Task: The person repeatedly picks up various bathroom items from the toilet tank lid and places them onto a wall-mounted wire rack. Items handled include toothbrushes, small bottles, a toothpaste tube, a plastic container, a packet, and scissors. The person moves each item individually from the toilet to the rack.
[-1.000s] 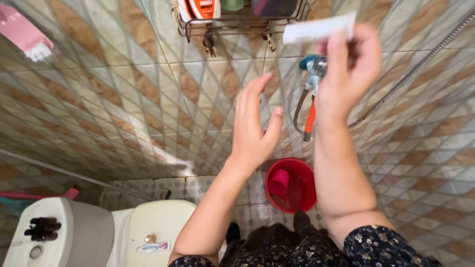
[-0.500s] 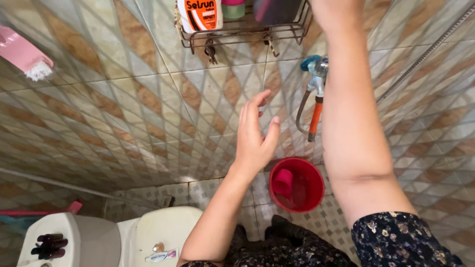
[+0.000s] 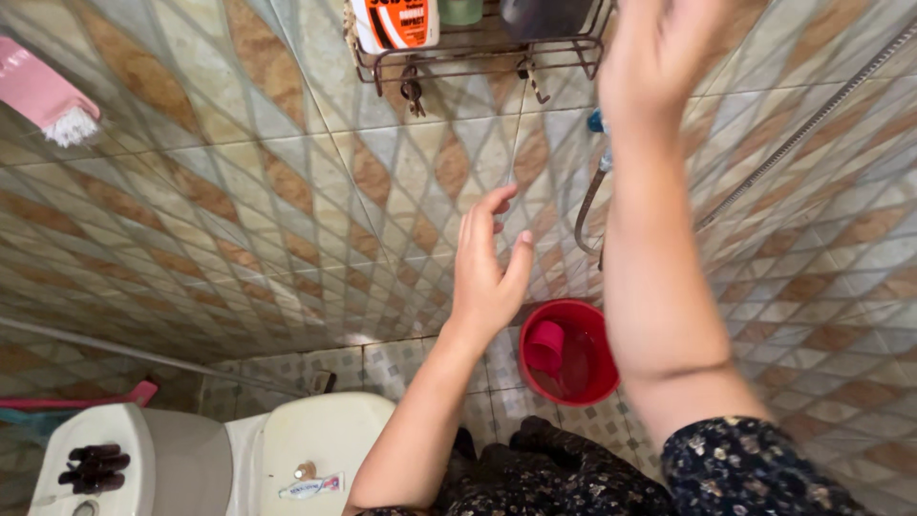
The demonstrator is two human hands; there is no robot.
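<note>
My left hand (image 3: 487,272) is raised in front of the tiled wall, palm turned toward the right, fingers apart and holding nothing. My right hand (image 3: 664,53) is lifted high at the top edge, blurred, just right of a brown wire rack (image 3: 478,69) fixed to the wall. Blur and the frame edge hide whether its fingers hold anything. On the rack stand a white and orange bottle (image 3: 396,21), a green container (image 3: 461,10) and a dark object (image 3: 544,14). My right forearm covers most of the wall tap (image 3: 597,122).
A red bucket (image 3: 583,382) with a pink scoop (image 3: 546,346) stands on the floor below. A white toilet (image 3: 325,435) with shut lid carries a small tube (image 3: 310,487). A pink brush (image 3: 43,96) hangs upper left. A shower hose (image 3: 802,134) runs along the right wall.
My right hand held a white tube a second ago, rose out of view toward the rack, and is now back in view, blurred. My left hand has barely moved.
</note>
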